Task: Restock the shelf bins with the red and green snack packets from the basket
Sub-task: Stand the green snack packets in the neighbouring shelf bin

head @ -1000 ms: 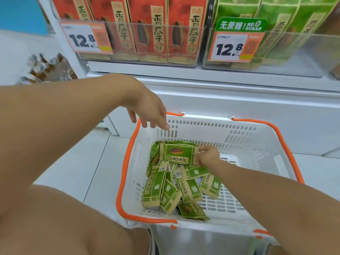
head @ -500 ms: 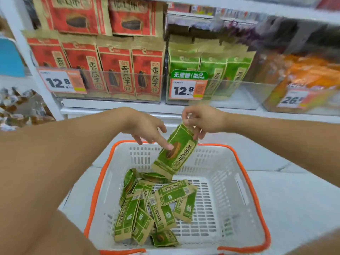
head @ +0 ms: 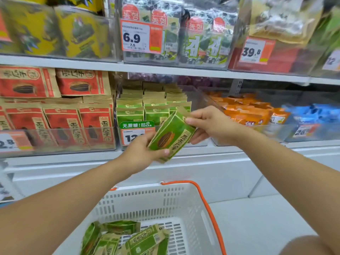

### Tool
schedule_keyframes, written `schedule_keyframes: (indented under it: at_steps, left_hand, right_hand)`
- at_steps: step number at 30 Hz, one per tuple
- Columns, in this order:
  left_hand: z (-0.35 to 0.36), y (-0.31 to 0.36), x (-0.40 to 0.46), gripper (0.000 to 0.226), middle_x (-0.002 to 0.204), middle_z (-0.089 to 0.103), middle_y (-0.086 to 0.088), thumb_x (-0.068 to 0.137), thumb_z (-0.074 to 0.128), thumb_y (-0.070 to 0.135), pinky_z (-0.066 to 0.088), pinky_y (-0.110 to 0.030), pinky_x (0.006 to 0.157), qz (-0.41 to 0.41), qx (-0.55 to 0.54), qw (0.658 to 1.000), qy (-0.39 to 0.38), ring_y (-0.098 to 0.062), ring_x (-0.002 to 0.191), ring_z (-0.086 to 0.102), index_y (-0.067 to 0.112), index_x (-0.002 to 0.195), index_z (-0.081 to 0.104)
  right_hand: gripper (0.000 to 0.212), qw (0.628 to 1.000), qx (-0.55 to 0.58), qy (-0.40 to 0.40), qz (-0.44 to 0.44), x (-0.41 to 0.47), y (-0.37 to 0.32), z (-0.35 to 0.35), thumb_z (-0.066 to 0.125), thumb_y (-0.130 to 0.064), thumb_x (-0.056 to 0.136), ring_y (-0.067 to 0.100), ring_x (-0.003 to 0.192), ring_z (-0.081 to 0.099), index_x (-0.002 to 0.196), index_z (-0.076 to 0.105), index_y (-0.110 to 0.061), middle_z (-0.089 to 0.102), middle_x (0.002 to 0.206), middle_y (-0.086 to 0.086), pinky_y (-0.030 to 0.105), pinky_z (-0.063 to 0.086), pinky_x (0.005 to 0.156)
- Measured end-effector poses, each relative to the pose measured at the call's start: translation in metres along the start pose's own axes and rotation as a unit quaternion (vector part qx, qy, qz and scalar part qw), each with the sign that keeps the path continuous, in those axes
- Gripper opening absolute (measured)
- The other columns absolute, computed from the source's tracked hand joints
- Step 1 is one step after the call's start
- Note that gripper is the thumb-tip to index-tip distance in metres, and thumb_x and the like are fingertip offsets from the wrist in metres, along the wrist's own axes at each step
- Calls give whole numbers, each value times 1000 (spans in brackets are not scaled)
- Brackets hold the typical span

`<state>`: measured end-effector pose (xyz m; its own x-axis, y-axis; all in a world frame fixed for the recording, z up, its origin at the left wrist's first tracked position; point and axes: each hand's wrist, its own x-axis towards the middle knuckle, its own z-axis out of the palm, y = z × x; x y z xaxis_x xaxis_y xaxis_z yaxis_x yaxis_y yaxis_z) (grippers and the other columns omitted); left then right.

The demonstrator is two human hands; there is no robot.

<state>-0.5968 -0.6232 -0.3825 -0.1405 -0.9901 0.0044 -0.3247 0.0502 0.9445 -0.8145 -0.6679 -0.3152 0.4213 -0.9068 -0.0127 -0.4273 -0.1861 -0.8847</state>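
While the left hand (head: 141,153) holds its bottom end, the right hand (head: 207,124) pinches the green packet (head: 172,137) (tilted) at the top.

The basket (head: 184,203) sat below the shelf (head: 165,69), loose packets (head: 128,238) lying in its near left part. Above it both hands held one packet (head: 172,138) tilted before the middle bin (head: 150,111), left hand (head: 141,153) lower, right hand (head: 211,124) upper
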Motion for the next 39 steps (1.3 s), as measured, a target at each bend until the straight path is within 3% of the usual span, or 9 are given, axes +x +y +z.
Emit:
schedule_keyframes:
  at_steps: [3,7,11,14,20,27,34,37,39]
  left_hand:
    - [-6,3,10,70,122,57,11,85,77,29,44,-24,74,6,12,993,115,2,90,54,27,142,37]
    - [-14,-10,20,58,117,57,10,86,76,31,54,-37,82,-10,20,994,104,-20,101,61,29,134,44]
    - [-16,-18,22,49,116,56,8,85,76,31,56,-45,88,-19,38,996,84,-19,101,63,34,125,48]
    - [-18,-20,24,47,115,56,8,86,75,30,56,-47,88,-18,35,996,84,-20,99,63,33,125,49]
    - [-18,-22,25,47,116,55,6,87,74,27,56,-44,87,-4,41,996,83,-20,97,64,32,127,48]
    - [-18,-26,24,46,116,54,7,88,73,24,56,-43,85,2,41,997,72,-14,92,65,33,126,49]
    - [-26,-32,22,49,116,54,7,87,74,28,57,-46,85,-13,64,996,54,-22,95,67,34,129,48]
    - [-28,-36,21,49,115,55,7,87,74,28,56,-43,84,-11,68,996,49,-22,94,66,33,129,49]
    - [-31,-38,20,48,115,57,5,86,75,28,55,-41,85,-12,77,996,47,-21,97,65,29,128,51]
  right_hand:
    - [21,975,-14,200,-100,4,1,-32,56,-12,101,22,80,76,112,74,-11,76,98,17,31,63,63]
    - [23,923,-90,323,-190,4,10,-62,58,-12,100,20,87,75,113,75,-20,77,97,6,40,63,68]
    - [19,908,-167,323,-207,12,11,-57,60,-12,98,16,88,73,106,78,-11,76,90,2,42,61,80]
    - [18,911,-228,279,-199,26,13,-48,60,-13,98,10,76,70,98,78,-9,76,85,4,41,58,77]
    - [13,933,-231,245,-126,61,19,-28,70,-12,91,-1,74,64,101,79,-10,73,86,-5,33,58,85]
    - [7,932,-202,294,-68,83,36,-12,79,-19,85,16,84,68,88,77,-13,72,86,-1,42,59,79]
    - [20,934,-197,295,-34,87,48,-6,83,-28,80,17,85,66,90,75,-12,72,89,2,37,57,80]
    - [33,932,-191,307,-31,80,53,-6,84,-32,79,14,88,62,103,70,-14,69,95,0,22,50,71]
    - [33,914,-194,351,-65,73,50,-6,83,-35,79,12,85,60,101,64,-17,64,95,-3,22,48,71]
